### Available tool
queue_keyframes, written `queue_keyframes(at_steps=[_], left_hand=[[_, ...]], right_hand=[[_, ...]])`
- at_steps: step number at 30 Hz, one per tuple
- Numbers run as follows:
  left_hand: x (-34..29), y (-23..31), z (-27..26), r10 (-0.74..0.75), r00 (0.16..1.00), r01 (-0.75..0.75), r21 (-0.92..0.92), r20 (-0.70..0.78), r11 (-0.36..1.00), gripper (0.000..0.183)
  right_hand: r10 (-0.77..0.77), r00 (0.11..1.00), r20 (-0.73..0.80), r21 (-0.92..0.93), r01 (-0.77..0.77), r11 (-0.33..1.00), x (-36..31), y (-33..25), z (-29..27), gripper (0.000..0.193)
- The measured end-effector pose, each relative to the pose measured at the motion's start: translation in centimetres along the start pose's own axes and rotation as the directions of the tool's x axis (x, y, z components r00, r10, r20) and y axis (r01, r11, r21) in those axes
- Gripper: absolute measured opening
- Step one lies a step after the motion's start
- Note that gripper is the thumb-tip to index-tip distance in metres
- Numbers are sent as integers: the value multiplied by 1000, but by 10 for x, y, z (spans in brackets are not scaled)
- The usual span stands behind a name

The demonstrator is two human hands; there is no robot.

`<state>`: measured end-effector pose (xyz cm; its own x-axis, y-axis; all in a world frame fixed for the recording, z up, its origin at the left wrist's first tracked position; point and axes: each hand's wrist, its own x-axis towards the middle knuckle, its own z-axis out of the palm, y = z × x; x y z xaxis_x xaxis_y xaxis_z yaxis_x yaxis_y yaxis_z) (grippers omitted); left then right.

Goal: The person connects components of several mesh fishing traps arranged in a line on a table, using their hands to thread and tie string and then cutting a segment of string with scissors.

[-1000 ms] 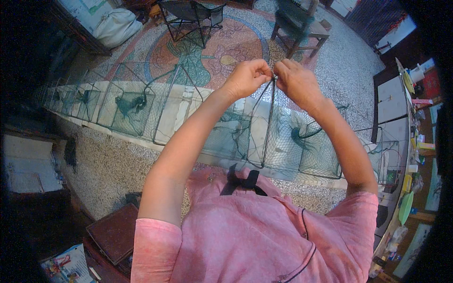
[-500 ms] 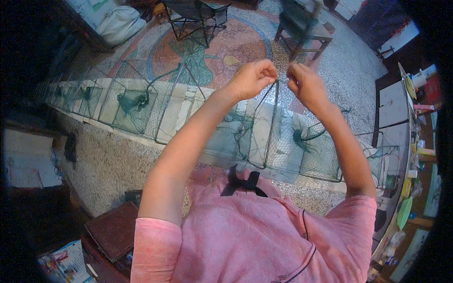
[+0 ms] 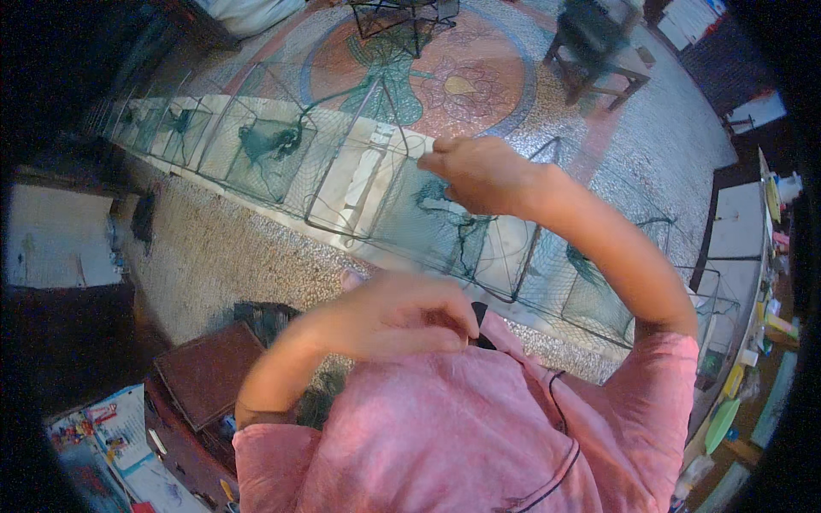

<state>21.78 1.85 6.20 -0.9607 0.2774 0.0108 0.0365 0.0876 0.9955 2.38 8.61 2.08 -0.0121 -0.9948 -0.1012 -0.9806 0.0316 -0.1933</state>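
A long folding fish trap of green mesh over dark rectangular wire frames (image 3: 275,154) stretches across in front of me, from far left to near right. My right hand (image 3: 492,177) is above its middle, fingers pinched together at the left. Whatever lies between those fingertips is too small to make out. My left hand (image 3: 398,318) is drawn back to my chest, slightly blurred, with its fingers curled beside the black strap (image 3: 481,321) at my collar. What it holds, if anything, is hidden. Bunched green netting (image 3: 449,205) hangs inside the trap below my right hand.
Pale boards (image 3: 355,184) lie under the trap. A folding chair (image 3: 402,19) and a wooden chair (image 3: 599,51) stand beyond it on the patterned floor (image 3: 487,77). Cluttered shelving (image 3: 770,299) lines the right side. A brown box-like piece (image 3: 209,376) and papers (image 3: 128,436) are at lower left.
My left hand has dropped from above the trap to my chest. My right hand has moved left and slightly down. The trap's frame top is no longer between my hands, and the view has shifted.
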Motion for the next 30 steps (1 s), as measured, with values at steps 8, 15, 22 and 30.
queue_keyframes(at_steps=[8,15,22,30], left_hand=[[-8,-112,32,-379,885,298,-295,-272,908,13],[21,-151,4,-90,461,292,55,-883,955,24],[46,-130,-36,201,392,482,386,-898,786,35],[44,-117,-54,199,497,506,468,-845,724,26]], right_hand=[[-243,970,22,-326,237,915,50,-2,44,7],[-263,850,-456,-228,173,958,46,3,38,9],[-302,839,-452,-212,227,950,44,-3,29,7],[-253,868,-426,-138,214,967,45,-1,34,13]])
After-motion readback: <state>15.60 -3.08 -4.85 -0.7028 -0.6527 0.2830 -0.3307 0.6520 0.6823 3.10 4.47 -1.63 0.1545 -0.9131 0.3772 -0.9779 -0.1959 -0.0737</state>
